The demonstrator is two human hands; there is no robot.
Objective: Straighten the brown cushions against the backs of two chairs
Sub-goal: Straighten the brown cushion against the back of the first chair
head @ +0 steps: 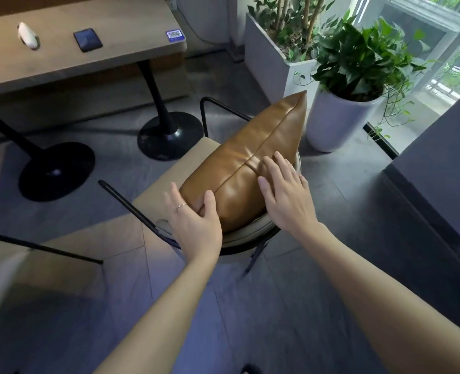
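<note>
Cushion (250, 157) stands on edge on the chair (169, 182), along the curved backrest, one corner pointing up toward the white pot (334, 122). Both hands are at its near end. Left hand (193, 220) cups the near lower corner: thumb pressed on the front face, fingers spread and going around the side, a thin ring on one finger; loose hold, not a closed fist. Right hand (285, 195) lies flat and open on the cushion's upper right side, fingers spread, palm down, touching the leather, nothing gripped. Cushion is brown smooth leather, glossy with highlights, a seam running lengthwise down the middle, puffy, slightly dented under the right fingers. Chair has a beige seat, black metal arm rails and legs. Second chair (13, 255) is partly in view at lower left, blurred. Table (94, 49) with black pedestal bases stands beyond the chair; a dark wallet-like item (87, 39) and a white object (27, 35) lie on it. Planter (266, 58) stands behind the pot.
</note>
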